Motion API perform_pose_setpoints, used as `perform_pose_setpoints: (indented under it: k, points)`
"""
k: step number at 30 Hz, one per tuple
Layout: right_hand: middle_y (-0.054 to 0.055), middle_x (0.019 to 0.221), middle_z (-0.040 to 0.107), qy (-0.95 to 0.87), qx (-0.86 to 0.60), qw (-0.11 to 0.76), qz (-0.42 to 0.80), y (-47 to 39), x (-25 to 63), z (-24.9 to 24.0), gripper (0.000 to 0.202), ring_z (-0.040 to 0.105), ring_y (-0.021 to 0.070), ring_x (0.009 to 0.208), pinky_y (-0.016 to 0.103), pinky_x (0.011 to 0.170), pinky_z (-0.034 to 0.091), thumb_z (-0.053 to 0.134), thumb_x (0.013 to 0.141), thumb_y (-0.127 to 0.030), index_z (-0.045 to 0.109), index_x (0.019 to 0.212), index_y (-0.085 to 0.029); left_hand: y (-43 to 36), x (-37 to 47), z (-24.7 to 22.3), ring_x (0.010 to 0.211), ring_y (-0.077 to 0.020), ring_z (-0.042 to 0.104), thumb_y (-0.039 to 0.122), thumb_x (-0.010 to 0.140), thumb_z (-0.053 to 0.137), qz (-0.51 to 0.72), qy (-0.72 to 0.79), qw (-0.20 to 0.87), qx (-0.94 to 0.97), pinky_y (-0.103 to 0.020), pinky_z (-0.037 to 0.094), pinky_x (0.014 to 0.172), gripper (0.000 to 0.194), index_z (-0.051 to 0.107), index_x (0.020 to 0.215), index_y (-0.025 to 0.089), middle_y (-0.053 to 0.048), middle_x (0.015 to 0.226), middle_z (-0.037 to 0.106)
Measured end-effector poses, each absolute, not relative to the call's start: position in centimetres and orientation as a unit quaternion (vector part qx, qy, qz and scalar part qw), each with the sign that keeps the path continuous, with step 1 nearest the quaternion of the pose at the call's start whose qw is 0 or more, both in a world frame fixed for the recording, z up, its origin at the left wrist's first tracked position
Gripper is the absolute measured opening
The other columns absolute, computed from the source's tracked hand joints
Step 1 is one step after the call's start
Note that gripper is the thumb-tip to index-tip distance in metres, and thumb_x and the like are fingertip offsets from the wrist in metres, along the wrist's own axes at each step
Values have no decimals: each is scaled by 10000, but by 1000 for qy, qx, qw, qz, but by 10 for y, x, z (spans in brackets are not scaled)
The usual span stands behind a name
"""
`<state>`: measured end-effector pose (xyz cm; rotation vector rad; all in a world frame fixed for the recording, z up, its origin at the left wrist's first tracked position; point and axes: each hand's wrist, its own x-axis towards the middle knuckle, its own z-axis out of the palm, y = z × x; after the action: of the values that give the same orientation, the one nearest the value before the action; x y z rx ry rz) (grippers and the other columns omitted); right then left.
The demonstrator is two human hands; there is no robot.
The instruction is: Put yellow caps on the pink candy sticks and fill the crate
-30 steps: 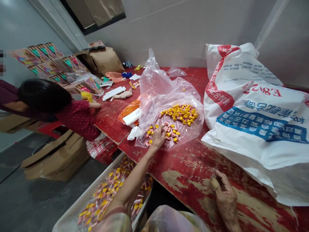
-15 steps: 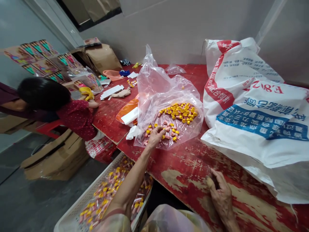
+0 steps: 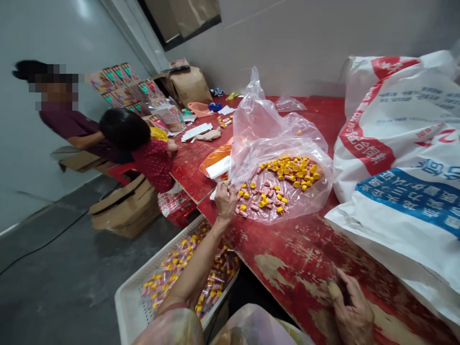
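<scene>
My left fingers (image 3: 223, 189) bend beside yellow-capped pieces (image 3: 297, 168) spread on clear plastic (image 3: 307, 203), centre frame; my right fingers (image 3: 354, 283) curl at lower right. Whether they grip anything, I cannot tell.

The left hand (image 3: 225, 203) has been shifted left, off the yellow-capped pieces (image 3: 265, 200) to the near left edge of the clear bag (image 3: 251, 129), and the crumpled tissue (image 3: 213, 195) is now mostly covered. With the view turned left, more of a purple-shirted co-worker (image 3: 68, 120) is shown, and more of the white sack (image 3: 381, 103) is cut off at right.
</scene>
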<state>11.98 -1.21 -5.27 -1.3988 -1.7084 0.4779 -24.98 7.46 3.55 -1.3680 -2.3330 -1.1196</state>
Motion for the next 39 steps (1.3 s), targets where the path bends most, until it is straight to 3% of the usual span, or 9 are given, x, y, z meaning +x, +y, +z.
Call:
perform_pose_setpoints:
  k: [3, 6, 9, 19, 26, 30, 33, 36, 39]
  points:
    - [80, 993, 644, -722, -538, 405, 160, -9, 127, -66, 443, 631, 214, 824, 283, 667, 511, 449, 873, -504, 603, 1086, -148, 69, -294, 31, 1114, -234, 520, 165, 895, 360, -262, -859, 121, -422, -319, 395, 942, 331, 545, 1166, 117, -162, 1181, 547]
    - [67, 997, 644, -744, -524, 393, 134, -7, 133, -77, 423, 635, 200, 789, 258, 587, 499, 471, 873, -478, 589, 1117, -154, 64, -323, 15, 983, -222, 581, 139, 827, 465, -188, -870, 61, -452, -289, 432, 838, 291, 598, 1085, 163, -114, 1055, 612]
    - [67, 987, 642, -750, -523, 388, 117, -6, 134, -80, 418, 633, 200, 789, 257, 585, 495, 469, 881, -476, 585, 1112, -149, 59, -333, -3, 900, -195, 599, 125, 795, 497, -166, -860, 29, -481, -255, 429, 774, 268, 618, 1018, 211, -60, 942, 639]
    - [74, 959, 640, -754, -525, 387, 79, -6, 122, -62, 467, 633, 190, 786, 251, 629, 486, 385, 925, -514, 589, 1072, -119, 60, -351, -13, 765, -192, 613, 245, 874, 462, -155, -874, 20, -461, -254, 353, 671, 172, 617, 867, 169, -83, 803, 669]
    - [43, 975, 646, -761, -521, 376, 92, -6, 125, -68, 417, 636, 171, 811, 230, 635, 490, 426, 912, -493, 581, 1105, -157, 61, -349, -6, 695, -185, 602, 424, 936, 323, -198, -886, 32, -419, -251, 343, 605, 459, 645, 740, 161, -86, 711, 654]
    - [64, 974, 644, -727, -550, 397, 107, -11, 116, -60, 465, 633, 196, 820, 269, 670, 489, 384, 918, -535, 589, 1068, -145, 63, -349, 3, 830, -169, 628, 354, 864, 477, -235, -863, 12, -447, -228, 413, 690, 270, 679, 941, 192, -53, 917, 693]
    - [65, 984, 640, -723, -550, 402, 116, -12, 113, -58, 460, 629, 200, 841, 275, 688, 488, 375, 924, -529, 587, 1067, -146, 63, -347, 11, 879, -167, 643, 285, 807, 547, -269, -853, 3, -448, -233, 451, 759, 375, 597, 1163, 178, -48, 986, 702]
    - [59, 987, 642, -724, -543, 409, 122, -11, 113, -59, 430, 630, 192, 851, 260, 663, 488, 381, 930, -504, 583, 1069, -150, 63, -340, 23, 937, -179, 636, 263, 808, 528, -356, -824, 28, -441, -257, 463, 812, 326, 623, 1104, 163, -64, 1026, 694]
    - [64, 999, 641, -726, -537, 414, 112, -10, 114, -59, 420, 635, 188, 848, 253, 669, 498, 386, 934, -490, 581, 1073, -145, 65, -323, 39, 823, -164, 631, 259, 817, 513, -420, -790, 99, -436, -264, 472, 770, 234, 662, 971, 165, -64, 998, 678]
